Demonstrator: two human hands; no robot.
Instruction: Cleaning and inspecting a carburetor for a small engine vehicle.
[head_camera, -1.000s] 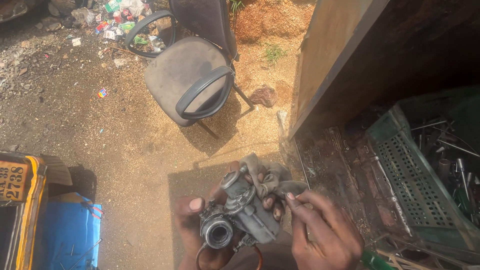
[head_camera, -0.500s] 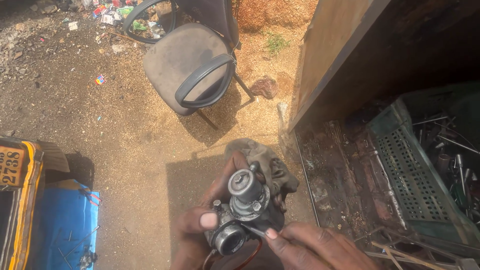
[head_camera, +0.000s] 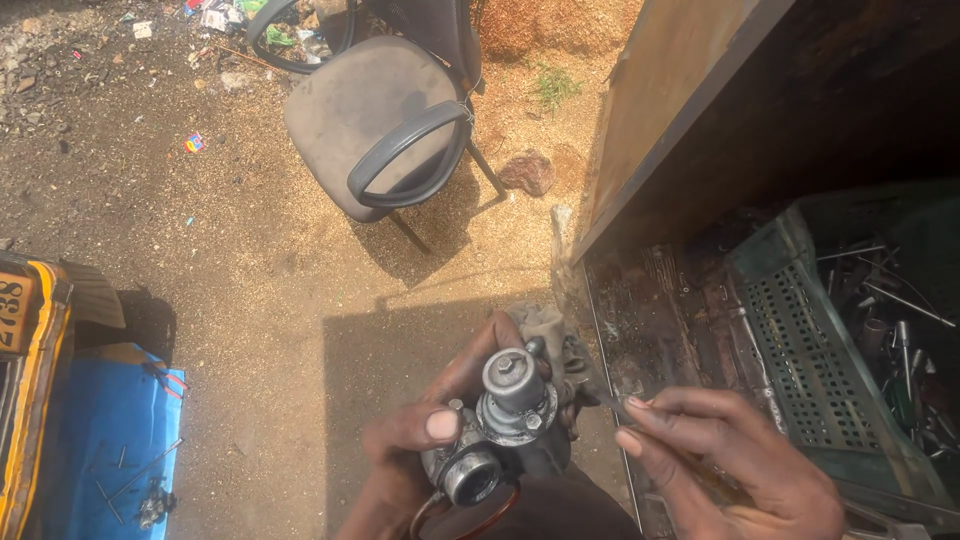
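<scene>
Head view: left hand (head_camera: 420, 455) at 6 o'clock, fingers wrapped round grey carburettor (head_camera: 500, 425) with a dirty rag (head_camera: 555, 345) behind it; right hand (head_camera: 735, 460) at 5 o'clock, fingertips pinched on thin tool (head_camera: 605, 398) touching carburettor's side; chair (head_camera: 385, 125) at 12, green crate (head_camera: 810, 370) of metal parts at 3, blue sheet (head_camera: 100, 430) at 8
</scene>
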